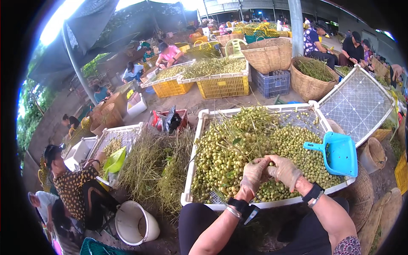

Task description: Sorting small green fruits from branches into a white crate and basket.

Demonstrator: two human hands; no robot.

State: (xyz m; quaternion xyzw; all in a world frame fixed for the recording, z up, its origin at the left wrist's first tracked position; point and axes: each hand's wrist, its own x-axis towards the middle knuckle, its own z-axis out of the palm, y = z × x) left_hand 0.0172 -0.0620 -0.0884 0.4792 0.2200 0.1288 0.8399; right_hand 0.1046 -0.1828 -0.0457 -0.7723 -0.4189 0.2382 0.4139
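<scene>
A white-framed mesh tray (204, 134) lies before me, heaped with small round green-yellow fruits (216, 159). On its left part the fruits hang on thin stems; loose ones (295, 140) lie at the right. My left hand (253, 177), in a thin pale glove, has its fingers closed together over the heap. My right hand (283, 170), gloved likewise, touches it, fingertips pinched around small fruit, partly hidden by the fingers. Both wrists bear black bands. A blue plastic dustpan (341, 154) rests on the tray's right edge.
Stripped stems (143, 169) are piled left of the tray, with a white bucket (137, 223) below. A co-worker (70, 181) sits at far left beside another tray (127, 130). Wicker baskets (314, 78), yellow crates (223, 86) and more people stand or sit beyond.
</scene>
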